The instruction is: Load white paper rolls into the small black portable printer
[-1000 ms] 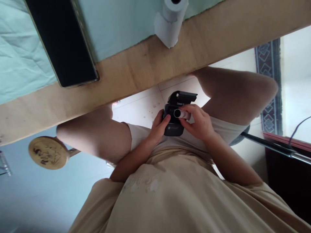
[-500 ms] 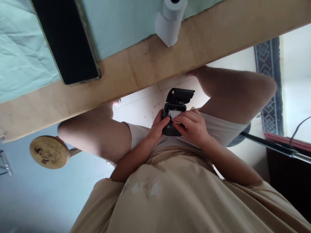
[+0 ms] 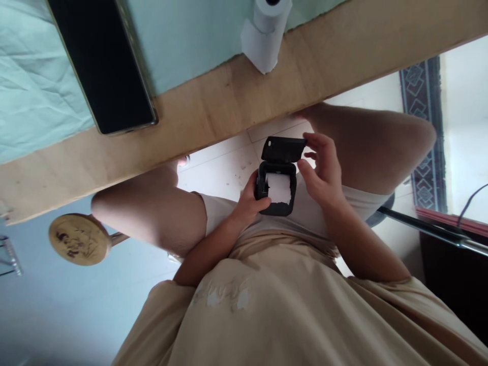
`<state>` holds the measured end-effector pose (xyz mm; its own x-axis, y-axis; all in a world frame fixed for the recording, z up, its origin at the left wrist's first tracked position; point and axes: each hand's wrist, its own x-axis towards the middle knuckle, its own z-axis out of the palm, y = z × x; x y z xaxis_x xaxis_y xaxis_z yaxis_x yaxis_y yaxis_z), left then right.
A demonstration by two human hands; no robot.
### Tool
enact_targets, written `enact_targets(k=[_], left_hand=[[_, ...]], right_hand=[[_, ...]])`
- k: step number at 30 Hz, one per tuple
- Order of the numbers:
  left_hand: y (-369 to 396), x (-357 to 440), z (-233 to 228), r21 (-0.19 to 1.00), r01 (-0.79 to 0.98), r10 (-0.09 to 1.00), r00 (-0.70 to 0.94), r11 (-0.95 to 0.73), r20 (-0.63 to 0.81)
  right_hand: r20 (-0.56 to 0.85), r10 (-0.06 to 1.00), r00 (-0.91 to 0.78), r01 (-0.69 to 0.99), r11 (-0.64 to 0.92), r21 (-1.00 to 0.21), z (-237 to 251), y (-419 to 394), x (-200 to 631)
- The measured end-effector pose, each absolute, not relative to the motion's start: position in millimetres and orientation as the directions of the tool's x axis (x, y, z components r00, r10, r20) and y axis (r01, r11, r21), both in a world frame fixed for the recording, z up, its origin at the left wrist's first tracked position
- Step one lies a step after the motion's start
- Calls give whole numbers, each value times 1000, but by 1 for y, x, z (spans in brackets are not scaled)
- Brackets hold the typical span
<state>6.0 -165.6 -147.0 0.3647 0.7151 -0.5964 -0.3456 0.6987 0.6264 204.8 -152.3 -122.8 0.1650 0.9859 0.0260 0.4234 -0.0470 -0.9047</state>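
Observation:
Over my lap, my left hand [image 3: 251, 201] is closed round the left side of a small black receipt printer [image 3: 280, 208], its thumb on the front rim. A white paper roll [image 3: 279, 188] sits inside the printer's bay, its torn edge toward me. The hinged lid [image 3: 284, 149] stands raised on the side away from me. At its right edge is my right hand [image 3: 324, 170], with the index finger at the upper corner and the thumb at the lower one. The printer's underside and most of my left fingers are hidden.
A wooden table edge [image 3: 206, 117] with a pale green cloth [image 3: 183, 46] runs across beyond my knees. On it lie a large black phone or tablet [image 3: 107, 66] and another white paper roll [image 3: 269, 35]. A round wooden stool [image 3: 78, 239] stands at left.
My right hand has left the paper roll in the bay and moved up and right to the lid's edge. The roll is now uncovered. My left hand keeps its hold on the printer.

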Motion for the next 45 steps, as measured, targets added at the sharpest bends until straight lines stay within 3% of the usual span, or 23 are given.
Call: enact_targets(k=[7,10,16,21,25,33,45], left_hand=[[-169,5,-154,678,-373,767,419,633,-485],[-169,5,-156,682,-359,762,429,637,-486],[-168,4,-155,686,-344,762,387,641,-519],[-168,4,-155,676,-354,758,401,647,-515],[-167,3,-151,677,-374,769,397,634,-501],[-161,11,-139,597,-384,700,238,704,-673],[-161,13,-142,535,-512,702,210,672,-680]], right_hand=[[-6,989,149,262,-46,-964,-124,-153,202],[-130,976,177,181,-162,-970,-125,-152,203],[-301,952,49,68,-304,-950,-135,-152,200],[-380,922,70,97,-386,-918,-138,-151,201],[-412,910,-37,134,-404,-905,-134,-152,200],[-420,887,-191,171,-391,-904,-136,-155,193],[-376,916,-141,272,-329,-904,-136,-153,187]])
